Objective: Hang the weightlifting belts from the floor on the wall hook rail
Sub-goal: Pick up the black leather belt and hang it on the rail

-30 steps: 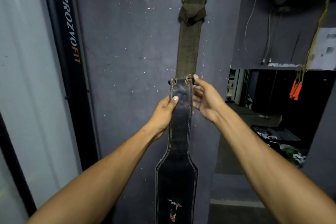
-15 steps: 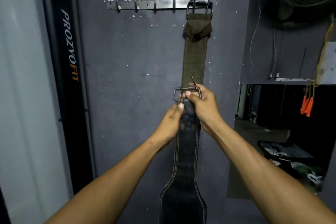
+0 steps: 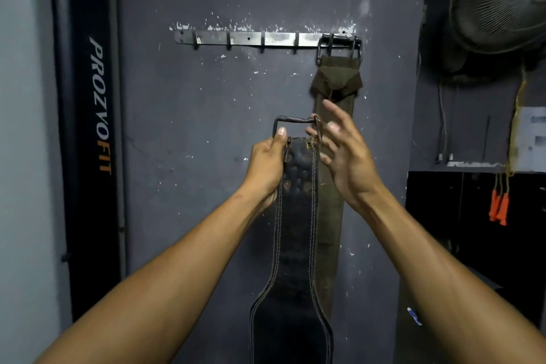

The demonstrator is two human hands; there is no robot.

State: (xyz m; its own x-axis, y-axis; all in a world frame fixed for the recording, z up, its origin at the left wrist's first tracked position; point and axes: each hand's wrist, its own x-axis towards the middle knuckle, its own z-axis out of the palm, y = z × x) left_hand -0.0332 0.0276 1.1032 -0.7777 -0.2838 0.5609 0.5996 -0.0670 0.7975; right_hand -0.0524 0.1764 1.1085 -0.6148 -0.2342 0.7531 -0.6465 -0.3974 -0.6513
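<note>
We see a black leather weightlifting belt [image 3: 292,245], matt and worn, with pale stitching along its edges and a dimpled, scuffed patch near the top. Its buckle [image 3: 295,124] is dull, dark metal with rusty tones. Behind it hangs an olive belt [image 3: 331,186] of coarse woven cloth, frayed at its folded end. The hook rail [image 3: 251,38] is bare, brushed-looking metal, scratched. The wall [image 3: 206,127] wears matt grey paint, chipped to white flecks. A wire-grille fan [image 3: 502,0] looks dusty.
</note>
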